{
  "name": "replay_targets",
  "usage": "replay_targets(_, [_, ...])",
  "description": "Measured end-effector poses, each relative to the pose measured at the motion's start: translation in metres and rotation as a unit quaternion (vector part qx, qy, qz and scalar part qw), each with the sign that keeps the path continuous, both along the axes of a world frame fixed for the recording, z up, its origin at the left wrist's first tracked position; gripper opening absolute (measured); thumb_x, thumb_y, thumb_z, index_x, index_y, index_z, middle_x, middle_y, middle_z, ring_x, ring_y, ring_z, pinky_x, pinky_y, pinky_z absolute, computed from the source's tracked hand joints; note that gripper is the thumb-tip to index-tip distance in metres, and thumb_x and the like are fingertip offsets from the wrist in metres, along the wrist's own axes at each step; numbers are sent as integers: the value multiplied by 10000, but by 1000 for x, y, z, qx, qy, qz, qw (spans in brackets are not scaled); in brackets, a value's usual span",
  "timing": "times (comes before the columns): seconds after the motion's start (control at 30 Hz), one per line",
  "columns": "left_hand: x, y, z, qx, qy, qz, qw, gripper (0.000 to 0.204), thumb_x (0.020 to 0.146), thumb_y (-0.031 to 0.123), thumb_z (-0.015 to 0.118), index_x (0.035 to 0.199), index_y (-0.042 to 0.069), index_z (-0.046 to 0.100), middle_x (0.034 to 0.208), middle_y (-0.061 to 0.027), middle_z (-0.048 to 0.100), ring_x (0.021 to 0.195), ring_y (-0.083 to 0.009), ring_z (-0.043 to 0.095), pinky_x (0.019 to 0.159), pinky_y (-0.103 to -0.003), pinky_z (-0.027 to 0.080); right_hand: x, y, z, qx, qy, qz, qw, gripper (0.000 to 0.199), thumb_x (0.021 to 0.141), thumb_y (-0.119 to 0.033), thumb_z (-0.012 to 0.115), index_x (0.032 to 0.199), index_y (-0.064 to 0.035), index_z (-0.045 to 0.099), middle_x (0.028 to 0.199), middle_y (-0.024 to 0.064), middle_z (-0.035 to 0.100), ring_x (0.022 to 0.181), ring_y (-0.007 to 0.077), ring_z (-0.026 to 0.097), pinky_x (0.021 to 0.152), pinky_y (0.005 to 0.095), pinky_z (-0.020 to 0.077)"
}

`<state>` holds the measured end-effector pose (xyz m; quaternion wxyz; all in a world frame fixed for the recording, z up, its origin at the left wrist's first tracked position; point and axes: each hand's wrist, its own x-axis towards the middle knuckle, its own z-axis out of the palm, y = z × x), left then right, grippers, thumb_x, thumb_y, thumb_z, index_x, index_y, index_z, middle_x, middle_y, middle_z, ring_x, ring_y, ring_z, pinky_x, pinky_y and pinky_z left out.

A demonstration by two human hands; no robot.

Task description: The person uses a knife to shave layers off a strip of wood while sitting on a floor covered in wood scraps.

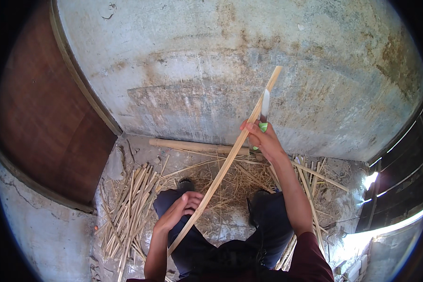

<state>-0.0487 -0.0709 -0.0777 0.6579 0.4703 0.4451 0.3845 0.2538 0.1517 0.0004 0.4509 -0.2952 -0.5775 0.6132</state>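
A long, pale bamboo strip [225,168] slants from beside my left thigh up toward the wall. My right hand [263,139] is closed round the green handle of a knife [266,102], with the thumb pressed on the strip. The blade points up and lies close against the strip's right side. Over my left knee, my left hand [182,208] has loosely bent fingers, apart from one another. Its fingertips reach the strip's left edge, and whether they touch it I cannot tell.
Several cut bamboo strips [132,202] are piled on the left, with more strips [310,181] on the right. Thin shavings [221,185] litter the floor between my feet. A thick bamboo pole [197,146] lies along the foot of the stained wall [202,70]. A brown door panel [51,108] stands left.
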Motion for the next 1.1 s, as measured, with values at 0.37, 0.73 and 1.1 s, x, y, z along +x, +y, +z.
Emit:
replay_targets(0.37, [-2,-46,15,103,190,-64,974,432,886,209,888,1216,47,660,859,-5,701,783,-94,684,701,-264,531,32,14,11,11,94,-54,994,323,1063,-344,660,1143,-31,663,706,-61,503,499,11,273,485,230,212])
replay_targets(0.73, [5,-36,20,150,181,78,969,115,967,27,753,1031,9,659,684,22,625,464,-14,509,405,-212,360,29,4,23,-10,113,-47,993,418,1066,-304,613,1341,9,643,1026,65,695,499,10,276,483,206,241])
replay_targets(1.1, [31,-21,71,99,117,197,968,179,985,78,754,1124,15,661,674,48,621,481,2,478,427,-211,323,-54,-54,-23,439,-179,-38,880,172,800,1,575,922,-43,687,822,107,669,673,261,662,590,363,503])
